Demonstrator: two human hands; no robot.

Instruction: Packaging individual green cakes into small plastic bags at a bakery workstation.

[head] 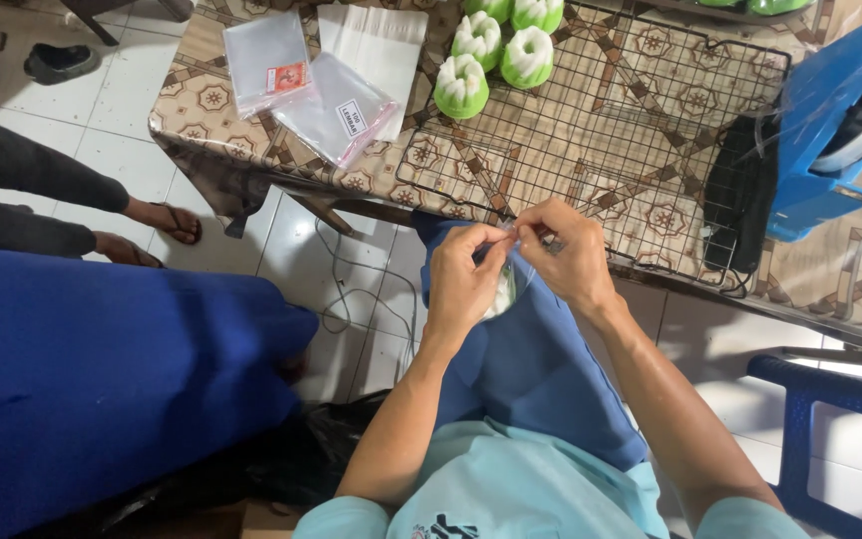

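Hands meet just below the near edge of the tabletop [251, 130], over the person's lap. Left hand [463, 279] is curled closed around a small clear plastic bag [503, 289] holding something pale, white with a hint of green (most of it hidden behind the fingers). Right hand [573, 255] is pinched shut on the bag's top, fingertips touching those of the left. The bag looks thin, glossy and crumpled at the mouth.

On the tabletop, a black wire cooling rack [611, 130] lies flat on the patterned cover. Green-and-white ring-shaped cakes [496, 50] sit grouped at its far left corner. Left of the rack lie loose clear plastic bags [311, 85]. A blue machine [830, 120] stands at the right. Another person's sandalled feet [152, 235] rest on the tiled floor at left.
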